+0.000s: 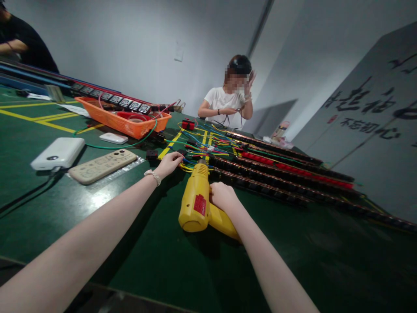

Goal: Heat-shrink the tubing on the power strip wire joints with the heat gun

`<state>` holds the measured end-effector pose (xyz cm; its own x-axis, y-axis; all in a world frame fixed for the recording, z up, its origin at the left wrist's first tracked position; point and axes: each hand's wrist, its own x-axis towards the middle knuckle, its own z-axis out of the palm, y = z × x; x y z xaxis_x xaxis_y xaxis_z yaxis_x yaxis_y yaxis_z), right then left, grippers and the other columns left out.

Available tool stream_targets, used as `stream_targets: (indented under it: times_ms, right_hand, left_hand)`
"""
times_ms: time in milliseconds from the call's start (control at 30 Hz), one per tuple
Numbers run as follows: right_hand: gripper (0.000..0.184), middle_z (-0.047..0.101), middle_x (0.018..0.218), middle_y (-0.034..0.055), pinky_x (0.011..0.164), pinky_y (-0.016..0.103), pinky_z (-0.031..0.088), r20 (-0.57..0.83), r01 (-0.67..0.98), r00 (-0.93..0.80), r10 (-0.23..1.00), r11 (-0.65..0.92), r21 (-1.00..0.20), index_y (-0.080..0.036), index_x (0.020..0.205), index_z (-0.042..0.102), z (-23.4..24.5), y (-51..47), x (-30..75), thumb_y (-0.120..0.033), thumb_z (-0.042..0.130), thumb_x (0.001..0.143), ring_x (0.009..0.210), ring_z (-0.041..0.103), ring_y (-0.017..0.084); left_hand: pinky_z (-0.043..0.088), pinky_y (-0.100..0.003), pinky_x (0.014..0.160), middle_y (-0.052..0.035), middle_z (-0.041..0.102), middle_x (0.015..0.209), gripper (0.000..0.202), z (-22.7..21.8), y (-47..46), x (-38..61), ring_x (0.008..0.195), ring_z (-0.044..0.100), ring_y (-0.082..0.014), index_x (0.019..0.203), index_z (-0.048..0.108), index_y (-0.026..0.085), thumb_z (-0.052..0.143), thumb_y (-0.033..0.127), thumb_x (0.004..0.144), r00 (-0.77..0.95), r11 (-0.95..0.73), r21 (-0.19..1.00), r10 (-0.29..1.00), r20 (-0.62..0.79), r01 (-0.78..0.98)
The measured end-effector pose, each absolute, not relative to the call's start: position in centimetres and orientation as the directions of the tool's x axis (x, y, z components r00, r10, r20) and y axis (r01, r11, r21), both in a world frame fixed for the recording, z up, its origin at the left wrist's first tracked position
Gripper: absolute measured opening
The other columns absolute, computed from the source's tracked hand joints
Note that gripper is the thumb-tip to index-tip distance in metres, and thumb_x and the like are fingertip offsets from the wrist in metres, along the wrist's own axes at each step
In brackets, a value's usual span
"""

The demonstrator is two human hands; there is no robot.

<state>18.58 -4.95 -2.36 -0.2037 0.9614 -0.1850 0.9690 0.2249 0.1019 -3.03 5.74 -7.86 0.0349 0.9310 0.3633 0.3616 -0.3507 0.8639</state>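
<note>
My right hand (224, 196) is wrapped round the handle of a yellow heat gun (194, 200). The gun's metal nozzle points away from me, at a bundle of coloured wires (192, 161). Left of the nozzle, the fingers of my left hand (170, 164) are pinched together on wires at the end of the bundle; the exact point of grip is partly hidden. A small black connector (151, 154) lies just left of that hand. To the right, several long dark strips (257, 176) with copper-coloured edges run from the wires across the table.
On the green table (137, 261) lie a white power bank (60, 152) with a cable, a beige remote control (104, 166) and a small white case (113, 138). An orange basket (130, 127) stands behind them. A person (224, 102) sits opposite; another person (28, 43) is far left.
</note>
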Motion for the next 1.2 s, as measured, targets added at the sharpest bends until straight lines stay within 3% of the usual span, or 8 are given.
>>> stream_targets:
  times_ms: [267,433,833,933,1067,1200]
  right_hand:
    - [0.043,0.056,0.101,0.0074,0.088,0.029,0.044,-0.169,0.939,-0.304,0.938,0.325,0.115,-0.011,0.106,0.055,-2.5,-4.4,15.8,-0.045,0.04,0.085,0.095,0.053,0.009]
    - [0.048,0.056,0.101,0.0086,0.095,0.031,0.04,-0.13,0.905,-0.38,0.916,0.397,0.153,-0.009,0.105,0.056,-2.1,-4.1,13.8,-0.05,0.041,0.084,0.101,0.051,0.01]
    - [0.039,0.058,0.096,0.0073,0.094,0.035,0.039,-0.072,0.858,-0.478,0.875,0.483,0.174,-0.012,0.102,0.059,-2.1,-4.1,13.5,-0.041,0.041,0.084,0.099,0.053,0.012]
    - [0.035,0.059,0.095,0.0069,0.092,0.034,0.04,-0.075,0.857,-0.48,0.874,0.485,0.175,-0.012,0.099,0.059,-2.3,-4.0,14.2,-0.039,0.042,0.083,0.096,0.054,0.011]
    - [0.033,0.059,0.094,0.0062,0.092,0.034,0.04,-0.081,0.869,-0.454,0.887,0.461,0.18,-0.014,0.099,0.06,-2.1,-4.3,15.6,-0.035,0.042,0.082,0.095,0.054,0.011]
    - [0.033,0.059,0.094,0.0065,0.091,0.034,0.04,-0.087,0.891,-0.404,0.91,0.414,0.187,-0.014,0.1,0.059,-1.9,-4.8,17.2,-0.034,0.041,0.082,0.093,0.055,0.012]
  left_hand:
    - [0.04,-0.017,0.062,-0.0035,0.062,0.082,0.031,-7.8,5.7,-3.3,0.068,0.053,-0.0084,0.092,0.064,0.014,0.046,0.037,0.079,0.024,-0.378,0.801,0.91,0.415,0.464]
    - [0.04,-0.02,0.076,-0.0044,0.063,0.092,0.029,-7.6,5.8,-3.4,0.083,0.055,-0.0122,0.091,0.064,0.012,0.046,0.032,0.08,0.007,-0.369,0.797,0.909,0.417,0.478]
    - [0.041,-0.023,0.082,-0.0056,0.062,0.094,0.031,-7.5,5.9,-3.6,0.087,0.055,-0.0138,0.091,0.064,0.011,0.044,0.032,0.08,-0.021,-0.336,0.808,0.918,0.395,0.485]
    - [0.042,-0.021,0.078,-0.0043,0.063,0.09,0.031,-7.6,5.9,-3.5,0.081,0.055,-0.0115,0.091,0.064,0.012,0.044,0.032,0.08,-0.026,-0.322,0.809,0.923,0.383,0.492]
    - [0.043,-0.017,0.062,-0.0041,0.062,0.084,0.031,-7.7,5.8,-3.3,0.066,0.054,-0.0074,0.095,0.061,0.011,0.044,0.033,0.082,-0.019,-0.291,0.879,0.947,0.322,0.377]
    - [0.042,-0.014,0.056,-0.0049,0.061,0.083,0.029,-7.5,5.5,-3.0,0.064,0.053,-0.0061,0.094,0.061,0.009,0.046,0.03,0.081,-0.038,-0.273,0.903,0.952,0.302,0.331]
